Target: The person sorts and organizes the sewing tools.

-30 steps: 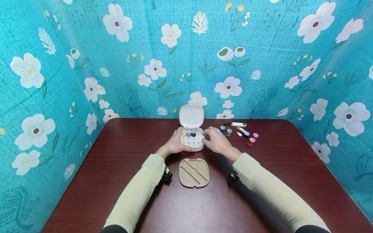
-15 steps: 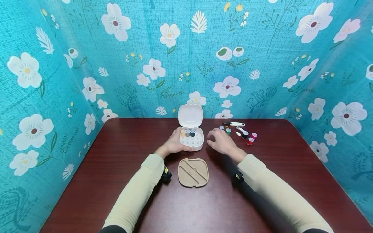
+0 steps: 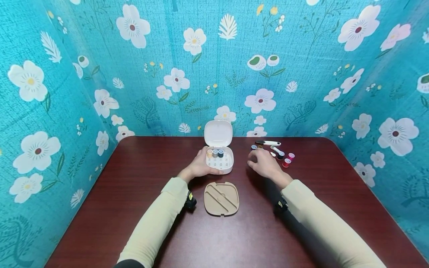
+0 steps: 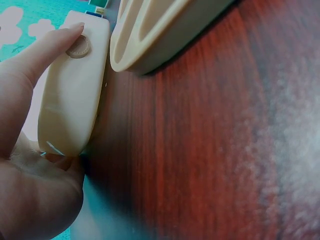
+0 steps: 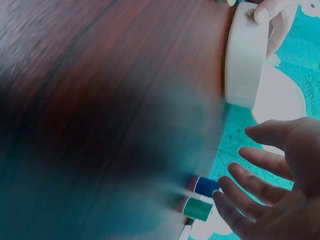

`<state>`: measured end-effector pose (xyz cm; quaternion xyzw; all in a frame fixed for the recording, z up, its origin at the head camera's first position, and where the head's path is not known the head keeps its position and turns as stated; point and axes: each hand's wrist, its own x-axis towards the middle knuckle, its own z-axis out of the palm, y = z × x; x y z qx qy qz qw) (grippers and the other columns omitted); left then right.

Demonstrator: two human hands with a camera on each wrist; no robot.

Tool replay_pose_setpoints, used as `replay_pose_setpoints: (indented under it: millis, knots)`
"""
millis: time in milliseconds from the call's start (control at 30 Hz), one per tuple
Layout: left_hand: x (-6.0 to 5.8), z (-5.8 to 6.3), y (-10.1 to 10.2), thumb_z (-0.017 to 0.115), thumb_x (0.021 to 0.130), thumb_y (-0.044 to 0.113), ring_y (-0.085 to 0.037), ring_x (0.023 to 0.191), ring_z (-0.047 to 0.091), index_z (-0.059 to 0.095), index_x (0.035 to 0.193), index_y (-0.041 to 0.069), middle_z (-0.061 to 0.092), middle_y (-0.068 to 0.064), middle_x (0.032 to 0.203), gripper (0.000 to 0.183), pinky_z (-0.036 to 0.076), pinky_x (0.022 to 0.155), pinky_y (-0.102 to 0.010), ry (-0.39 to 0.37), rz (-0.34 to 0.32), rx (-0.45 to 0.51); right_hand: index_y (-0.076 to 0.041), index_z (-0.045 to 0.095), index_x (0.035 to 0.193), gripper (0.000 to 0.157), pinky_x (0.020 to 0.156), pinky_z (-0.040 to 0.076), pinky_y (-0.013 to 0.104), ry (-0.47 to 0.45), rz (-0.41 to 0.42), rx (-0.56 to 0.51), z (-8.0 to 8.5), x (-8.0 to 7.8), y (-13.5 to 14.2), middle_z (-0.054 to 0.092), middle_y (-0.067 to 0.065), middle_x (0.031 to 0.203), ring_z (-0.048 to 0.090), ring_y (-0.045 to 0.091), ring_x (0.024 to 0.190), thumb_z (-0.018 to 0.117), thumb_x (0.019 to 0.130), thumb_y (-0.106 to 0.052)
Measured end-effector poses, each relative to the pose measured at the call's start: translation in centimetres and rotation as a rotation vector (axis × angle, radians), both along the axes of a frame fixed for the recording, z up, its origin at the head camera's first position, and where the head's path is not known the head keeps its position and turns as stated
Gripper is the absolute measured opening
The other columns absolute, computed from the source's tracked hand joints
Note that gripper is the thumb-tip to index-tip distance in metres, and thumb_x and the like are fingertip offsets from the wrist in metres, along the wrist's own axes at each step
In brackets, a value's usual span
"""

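Observation:
A white sewing box [image 3: 219, 162] stands with its lid raised at the back of the table. Along its back row sit a peach thread spool [image 3: 209, 153], a grey one and a dark one; bare pegs show in front. My left hand [image 3: 200, 165] grips the box's left side, thumb on the front by a round button [image 4: 78, 46]. To the right of the box, my right hand [image 3: 264, 162] holds nothing, its fingers loosely spread in the right wrist view. Close to those fingertips are a blue thread spool [image 5: 206, 187] and a green thread spool [image 5: 198, 209].
A beige slotted tray [image 3: 222, 201] lies in front of the box. At the back right are a black spool [image 3: 280, 156], a red spool [image 3: 286, 163], a pink spool [image 3: 291, 157] and a slim black-and-white tool [image 3: 268, 143]. A floral curtain [image 3: 151, 93] hangs behind.
My right hand has moved right, from the box's right side toward the loose spools, now covering the green one in the head view. The left hand keeps its grip on the box.

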<state>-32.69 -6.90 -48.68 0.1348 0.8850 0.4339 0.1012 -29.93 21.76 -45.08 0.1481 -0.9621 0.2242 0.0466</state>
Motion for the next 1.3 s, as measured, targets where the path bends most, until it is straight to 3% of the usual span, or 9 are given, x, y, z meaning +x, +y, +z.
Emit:
replay_pose_setpoints:
  millis: [433, 933, 1300]
  knots:
    - [0.5, 0.6, 0.0, 0.097, 0.064, 0.038, -0.03, 0.127, 0.044, 0.026, 0.157, 0.009, 0.042, -0.017, 0.143, 0.121, 0.037, 0.112, -0.046, 0.016, -0.002, 0.016, 0.006, 0.07, 0.111, 0.025, 0.089, 0.05, 0.054, 0.026, -0.065, -0.045, -0.4, -0.6, 2.6, 0.067, 0.025, 0.105, 0.062, 0.037, 0.098, 0.07, 0.091, -0.009]
    - [0.2, 0.4, 0.0, 0.096, 0.065, 0.039, -0.027, 0.125, 0.045, 0.025, 0.157, 0.011, 0.041, -0.016, 0.143, 0.119, 0.038, 0.109, -0.046, 0.006, -0.009, -0.004, 0.006, 0.049, 0.127, 0.041, 0.096, 0.045, 0.057, -0.062, -0.223, -0.175, -1.6, -2.2, 4.0, 0.057, 0.026, 0.118, 0.055, 0.04, 0.108, 0.067, 0.093, -0.01]
    - [0.6, 0.6, 0.0, 0.095, 0.067, 0.039, -0.029, 0.126, 0.045, 0.026, 0.157, 0.011, 0.041, -0.016, 0.143, 0.117, 0.038, 0.11, -0.046, 0.015, -0.008, 0.008, 0.008, 0.05, 0.131, 0.043, 0.1, 0.045, 0.055, -0.115, -0.291, -0.281, -2.3, -3.3, 3.7, 0.059, 0.028, 0.121, 0.056, 0.04, 0.112, 0.066, 0.098, -0.013]
